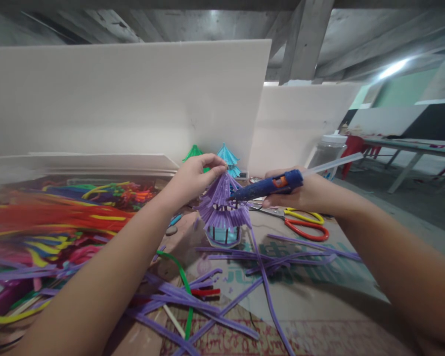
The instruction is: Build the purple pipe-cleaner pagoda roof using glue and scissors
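Note:
A small model pavilion stands in front of me, its two tiers of roof covered with purple pipe cleaners over a light blue base with dark posts. My left hand pinches the tip of its upper roof between thumb and fingers. In my right hand is a blue hot glue gun, with a clear glue stick jutting from its back end. The nozzle points left and meets the side of the upper roof; whether it touches is hard to see. One long purple pipe cleaner trails down from the lower roof.
Scissors with red and yellow handles lie at right. Loose purple pipe cleaners are strewn in front, and a colourful heap fills the left. Green and blue roofed models and a clear jar stand behind, near white boards.

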Available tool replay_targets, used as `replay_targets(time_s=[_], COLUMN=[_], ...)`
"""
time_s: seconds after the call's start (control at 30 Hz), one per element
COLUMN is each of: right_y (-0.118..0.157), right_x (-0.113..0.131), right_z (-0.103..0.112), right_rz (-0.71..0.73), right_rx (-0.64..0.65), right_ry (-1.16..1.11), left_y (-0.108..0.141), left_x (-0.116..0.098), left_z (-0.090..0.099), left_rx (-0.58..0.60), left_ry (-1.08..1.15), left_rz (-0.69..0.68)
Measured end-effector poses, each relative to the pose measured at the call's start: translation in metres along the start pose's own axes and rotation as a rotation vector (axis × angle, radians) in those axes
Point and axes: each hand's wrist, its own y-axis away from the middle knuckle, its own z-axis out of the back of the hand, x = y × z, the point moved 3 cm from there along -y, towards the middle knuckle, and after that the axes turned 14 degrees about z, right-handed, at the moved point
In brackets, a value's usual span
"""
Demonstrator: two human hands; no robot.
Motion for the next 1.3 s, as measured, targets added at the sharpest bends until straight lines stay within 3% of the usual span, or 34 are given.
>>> replay_targets(time_s=[0.57, 1.07, 1.3], right_y=[-0.0009, -0.003, -0.0025], right_x=[0.0034, 0.0054, -0.001], right_z=[0.0003, 0.0028, 0.0049], right_rz=[-0.099, -0.182, -0.118], right_rx=[-0.014, -0.141, -0.201], right_ry=[-0.016, 0.021, -0.01], left_y=[-0.0006, -0.0003, -0.0008], left_x=[0.0008, 0.0013, 0.0011], left_z=[-0.0011, -0.0011, -0.0013], left_rx=[0.005, 0.004, 0.013], left_ry=[0.002, 0.0, 0.013], left_rz=[0.014, 0.001, 0.003])
